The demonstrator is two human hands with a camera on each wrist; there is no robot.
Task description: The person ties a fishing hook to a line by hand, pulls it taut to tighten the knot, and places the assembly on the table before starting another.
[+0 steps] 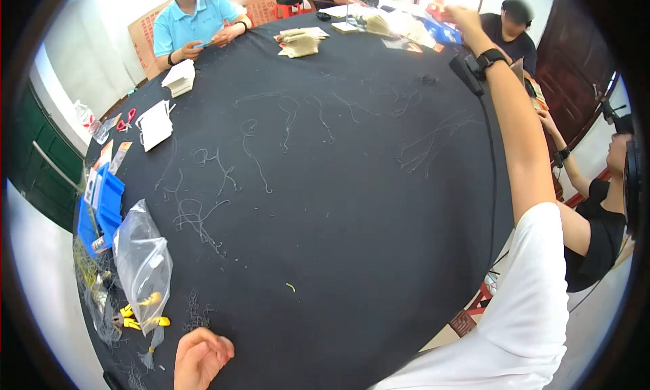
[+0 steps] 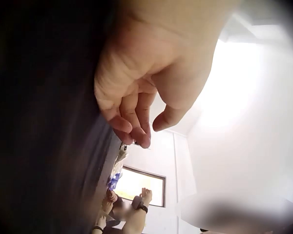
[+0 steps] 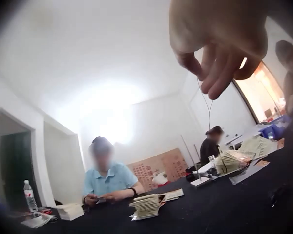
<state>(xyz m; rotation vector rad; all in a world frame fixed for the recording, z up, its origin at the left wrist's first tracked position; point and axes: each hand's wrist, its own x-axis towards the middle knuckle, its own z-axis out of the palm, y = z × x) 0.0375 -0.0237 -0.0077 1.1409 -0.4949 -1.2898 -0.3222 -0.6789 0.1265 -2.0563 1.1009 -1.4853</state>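
Note:
High over the far right of the table, my right hand point(image 1: 464, 21) is raised at the end of a stretched arm. Its fingertips pinch a thin line point(image 3: 209, 113), which hangs in a narrow loop in the right wrist view. My left hand point(image 1: 202, 357) rests by the near edge of the black table, fingers loosely curled and holding nothing. In the left wrist view its fingers point(image 2: 129, 109) hang relaxed, thumb apart. Thin fishing lines point(image 1: 193, 217), some with small hooks at the ends, lie in loose groups across the cloth.
Left of my left hand are a clear plastic bag point(image 1: 142, 261), yellow-handled tools point(image 1: 145, 312) and a blue bin point(image 1: 101, 204). Red scissors point(image 1: 126, 120) lie farther back. Card stacks point(image 1: 299, 43) stand at the far side. Other people sit around; a black cable point(image 1: 494, 180) runs along the right.

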